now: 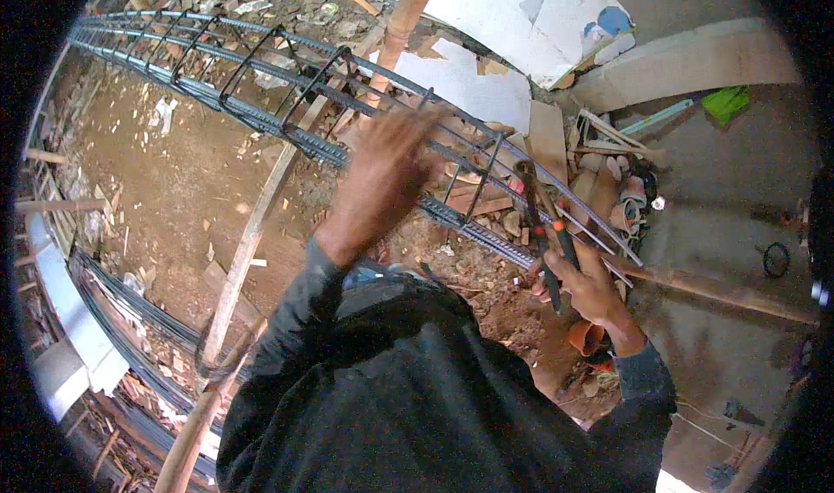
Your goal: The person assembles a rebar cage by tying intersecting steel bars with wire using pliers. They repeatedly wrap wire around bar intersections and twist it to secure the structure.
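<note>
A long cage of ribbed steel bars [323,152] with dark square stirrups runs across in front of me, from the far left to the right. My left hand [389,167] is over the middle of the cage, at its bars near a stirrup. Motion smears its fingers, so I cannot make out whether they grip anything. My right hand [589,283] is closed round the handles of a pair of pincers [531,199], dark with orange marks. The pincers' head points away from me, beside the cage's right end. Dark sleeves cover both forearms.
Wooden poles [261,206] pass under the cage. White broken panels [486,85] and rubble lie beyond it. A bundle of thin dark rods [130,311] is at the left. An orange pot-like object [586,337] lies below my right hand. Concrete floor [712,189] spreads at right.
</note>
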Demonstrator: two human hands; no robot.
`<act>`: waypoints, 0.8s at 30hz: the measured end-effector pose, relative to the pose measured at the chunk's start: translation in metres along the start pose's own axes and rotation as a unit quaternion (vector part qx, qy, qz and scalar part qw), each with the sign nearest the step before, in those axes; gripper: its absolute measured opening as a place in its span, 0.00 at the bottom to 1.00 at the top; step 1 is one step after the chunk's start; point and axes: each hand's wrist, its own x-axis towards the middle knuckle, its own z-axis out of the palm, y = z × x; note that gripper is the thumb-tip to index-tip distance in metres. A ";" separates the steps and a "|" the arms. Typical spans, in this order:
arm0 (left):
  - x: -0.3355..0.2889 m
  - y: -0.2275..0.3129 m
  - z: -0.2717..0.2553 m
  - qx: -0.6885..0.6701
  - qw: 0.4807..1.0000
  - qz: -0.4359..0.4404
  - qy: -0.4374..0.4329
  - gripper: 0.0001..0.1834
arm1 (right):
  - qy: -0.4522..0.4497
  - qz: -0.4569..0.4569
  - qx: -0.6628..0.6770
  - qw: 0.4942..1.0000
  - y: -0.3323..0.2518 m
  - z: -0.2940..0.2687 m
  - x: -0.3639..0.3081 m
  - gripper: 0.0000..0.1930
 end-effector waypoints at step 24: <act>-0.418 -0.155 -0.180 0.210 0.780 -0.540 0.235 0.18 | 0.350 -0.128 -0.233 0.898 0.058 0.090 0.036 0.37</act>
